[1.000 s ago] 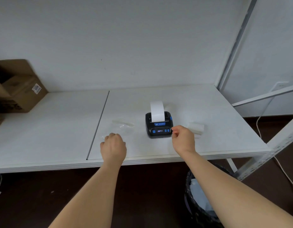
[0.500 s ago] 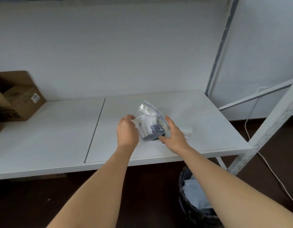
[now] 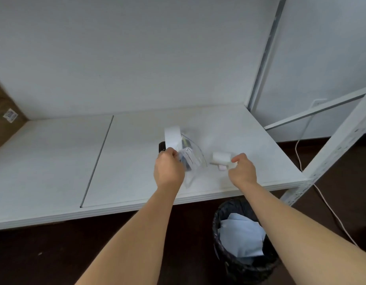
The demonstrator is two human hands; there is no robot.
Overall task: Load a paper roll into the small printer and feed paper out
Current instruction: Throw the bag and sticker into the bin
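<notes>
The small black printer stands on the white shelf, mostly hidden behind my left hand. A white paper strip arches up out of it. A clear zip bag lies over the printer's right side, and my left hand is closed on the bag's near edge. A spare white paper roll lies on the shelf to the right, with a small white scrap in front of it. My right hand is off the bag, loosely curled, with its fingertips at the roll's right end.
A cardboard box sits at the shelf's far left. A black waste bin with crumpled paper stands on the floor below my right arm. A white rack upright and a white cable are on the right.
One second ago the printer stood bare with both hands in front of it. Then both hands held the clear bag over it. Now the right hand has let go and moved right to the spare roll.
</notes>
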